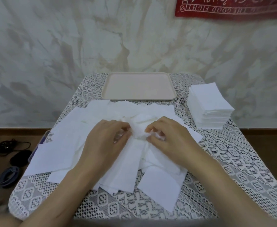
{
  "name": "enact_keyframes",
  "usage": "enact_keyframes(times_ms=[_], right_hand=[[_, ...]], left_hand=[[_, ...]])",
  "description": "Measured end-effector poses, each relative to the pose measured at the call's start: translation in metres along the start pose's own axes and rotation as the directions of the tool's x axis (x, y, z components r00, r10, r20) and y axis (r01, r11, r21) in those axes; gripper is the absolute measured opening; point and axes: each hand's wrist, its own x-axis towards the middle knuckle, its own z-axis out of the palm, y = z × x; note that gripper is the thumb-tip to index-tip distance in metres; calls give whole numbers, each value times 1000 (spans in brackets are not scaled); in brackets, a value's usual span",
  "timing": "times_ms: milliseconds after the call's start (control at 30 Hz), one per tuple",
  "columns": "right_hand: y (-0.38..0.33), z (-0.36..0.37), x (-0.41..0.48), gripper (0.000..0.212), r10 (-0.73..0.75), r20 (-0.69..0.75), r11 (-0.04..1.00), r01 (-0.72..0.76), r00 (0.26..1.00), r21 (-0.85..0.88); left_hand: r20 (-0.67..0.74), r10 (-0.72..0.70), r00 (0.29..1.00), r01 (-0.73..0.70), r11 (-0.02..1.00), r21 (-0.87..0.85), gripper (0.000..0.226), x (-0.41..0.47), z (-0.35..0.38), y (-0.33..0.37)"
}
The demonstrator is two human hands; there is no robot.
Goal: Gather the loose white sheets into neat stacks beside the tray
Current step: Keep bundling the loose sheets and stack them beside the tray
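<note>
Gathering step — left hand (pixel 106 141) and right hand (pixel 167 138) pinch crumpled loose sheets (pixel 137 133) at frame centre; next: square them, add to stack (pixel 210 105) right of tray (pixel 139 98).

Soft, even, dimmish light; faint shadows; wide-angle bending and blur at edges.

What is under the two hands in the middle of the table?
Under the left hand and right hand lie loose white sheets, spread over the lace tablecloth. Both hands pinch a crumpled sheet between them. Anything deeper beneath the palms is covered.
</note>
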Motion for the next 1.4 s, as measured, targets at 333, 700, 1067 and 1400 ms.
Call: enact_keyframes(times_ms=[333, 700, 1067, 1400], right_hand=[[4, 2, 7, 22, -43, -121, 991, 26, 992, -134], [-36, -13, -6, 28, -42, -29, 852, 52, 999, 521], [-39, -10, 7, 12, 141, -26, 648, -73, 990, 758], [-39, -3, 2, 47, 199, 89, 683, -203, 976, 701]], left_hand=[[13, -44, 999, 45, 993, -110, 10, 2, -5, 0], [131, -231, 964, 265, 824, -500, 57, -13, -26, 2], [178, -316, 932, 327, 517, -791, 30, -4, -25, 7], [260, -260, 930, 362, 529, -767, 18, -11, -26, 13]])
